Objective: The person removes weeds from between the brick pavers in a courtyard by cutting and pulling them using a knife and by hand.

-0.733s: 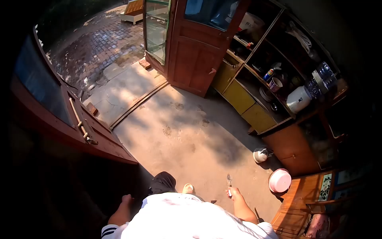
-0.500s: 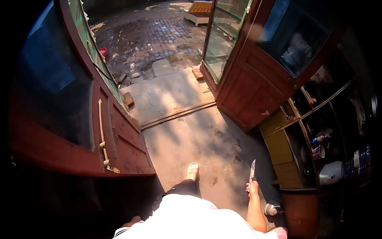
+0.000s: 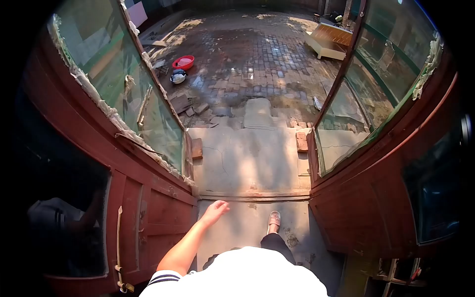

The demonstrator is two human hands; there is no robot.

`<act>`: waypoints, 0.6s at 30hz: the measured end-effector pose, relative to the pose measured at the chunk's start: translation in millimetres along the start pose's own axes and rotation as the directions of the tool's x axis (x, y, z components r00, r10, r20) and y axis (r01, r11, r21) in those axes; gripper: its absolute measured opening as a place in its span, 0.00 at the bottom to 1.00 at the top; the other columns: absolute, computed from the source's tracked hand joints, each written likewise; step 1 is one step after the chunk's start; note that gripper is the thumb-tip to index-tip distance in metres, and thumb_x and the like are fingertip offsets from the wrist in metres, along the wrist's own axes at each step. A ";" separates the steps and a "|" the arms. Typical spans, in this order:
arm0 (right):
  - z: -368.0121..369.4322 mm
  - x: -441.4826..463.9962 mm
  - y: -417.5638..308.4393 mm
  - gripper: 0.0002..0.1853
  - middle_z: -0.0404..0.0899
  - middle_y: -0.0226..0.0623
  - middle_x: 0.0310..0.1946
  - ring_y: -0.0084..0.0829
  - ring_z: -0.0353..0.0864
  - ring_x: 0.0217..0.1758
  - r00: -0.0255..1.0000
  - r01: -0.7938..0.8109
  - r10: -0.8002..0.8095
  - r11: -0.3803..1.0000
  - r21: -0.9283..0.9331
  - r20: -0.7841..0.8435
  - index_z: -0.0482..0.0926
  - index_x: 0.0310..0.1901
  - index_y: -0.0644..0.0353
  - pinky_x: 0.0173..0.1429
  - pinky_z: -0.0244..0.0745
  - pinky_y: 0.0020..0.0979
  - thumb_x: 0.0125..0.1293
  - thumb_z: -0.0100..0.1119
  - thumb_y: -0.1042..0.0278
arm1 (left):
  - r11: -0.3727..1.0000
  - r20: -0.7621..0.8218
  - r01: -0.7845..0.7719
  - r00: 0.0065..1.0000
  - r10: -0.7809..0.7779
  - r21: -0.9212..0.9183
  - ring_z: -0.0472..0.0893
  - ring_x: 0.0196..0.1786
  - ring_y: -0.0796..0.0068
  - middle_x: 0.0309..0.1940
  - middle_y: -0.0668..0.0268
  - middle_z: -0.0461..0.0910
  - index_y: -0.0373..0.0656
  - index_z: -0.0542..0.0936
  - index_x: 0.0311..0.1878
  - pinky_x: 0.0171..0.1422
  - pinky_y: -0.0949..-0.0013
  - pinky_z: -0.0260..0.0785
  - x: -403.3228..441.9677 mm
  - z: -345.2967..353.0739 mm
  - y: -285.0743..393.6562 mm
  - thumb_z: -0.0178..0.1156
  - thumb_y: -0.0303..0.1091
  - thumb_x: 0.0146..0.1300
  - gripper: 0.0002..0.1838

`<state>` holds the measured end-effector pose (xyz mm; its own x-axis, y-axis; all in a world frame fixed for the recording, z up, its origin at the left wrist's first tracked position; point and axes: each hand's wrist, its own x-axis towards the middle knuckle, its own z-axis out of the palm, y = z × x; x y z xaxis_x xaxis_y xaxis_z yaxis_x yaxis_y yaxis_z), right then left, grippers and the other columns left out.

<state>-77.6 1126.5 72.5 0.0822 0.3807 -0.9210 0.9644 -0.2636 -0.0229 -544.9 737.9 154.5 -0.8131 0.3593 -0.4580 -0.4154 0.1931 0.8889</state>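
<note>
My left hand (image 3: 215, 212) reaches forward above the floor just inside the doorway, near the wooden threshold (image 3: 255, 196). Its fingers are curled together, and whatever they may hold is too small to make out. My right hand is out of view, and so is the knife. One foot in a light shoe (image 3: 274, 220) is forward on the concrete floor, to the right of my left hand. The white shirt (image 3: 242, 274) fills the bottom middle.
Red wooden doors stand open at left (image 3: 163, 213) and right (image 3: 356, 218), with glazed outer doors beyond. Bricks (image 3: 197, 148) lie at both sides of the step. Outside are a red basin (image 3: 183, 62) and a wooden bench-like piece (image 3: 330, 40) on brick paving.
The view has moved forward and turned toward the doorway. My left hand has swung forward into the light. My right hand with the knife has left the view, and the other foot is forward.
</note>
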 end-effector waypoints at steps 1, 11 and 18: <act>-17.5 16.7 -45.5 0.09 0.71 0.40 0.19 0.29 0.65 0.13 1.000 0.001 0.000 1.000 -0.024 0.015 0.70 0.35 0.63 0.14 0.62 0.33 0.64 0.40 0.68 | 0.995 -0.120 0.089 0.988 -0.093 -0.039 0.78 0.41 0.76 0.38 0.64 0.79 0.40 0.73 0.46 0.45 0.72 0.69 24.3 -10.9 5.5 0.51 0.40 0.67 0.14; -43.5 -10.2 -733.0 0.10 0.72 0.31 0.20 0.22 0.66 0.13 0.719 0.676 -0.695 0.707 0.208 0.027 0.71 0.36 0.59 0.16 0.62 0.26 0.68 0.46 0.61 | 0.279 -0.385 0.644 -0.027 -0.922 -0.713 0.80 0.35 0.57 0.36 0.50 0.79 0.39 0.70 0.52 0.33 0.56 0.72 -26.3 -79.8 -121.7 0.39 0.34 0.64 0.17; 9.4 -24.3 -996.9 0.11 0.73 0.29 0.20 0.21 0.65 0.13 0.650 0.757 -0.760 0.648 -0.082 -0.006 0.71 0.36 0.59 0.15 0.62 0.24 0.67 0.47 0.59 | 0.362 -0.359 0.571 0.123 -0.925 -0.736 0.80 0.39 0.60 0.39 0.52 0.79 0.39 0.70 0.53 0.35 0.58 0.71 309.7 -158.8 8.1 0.42 0.37 0.65 0.17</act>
<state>-1043.4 1371.7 113.9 -0.6780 0.4528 -0.5790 0.7080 0.1904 -0.6801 -864.8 705.8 21.1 0.1376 -0.4625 -0.8759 -0.9154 -0.3971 0.0659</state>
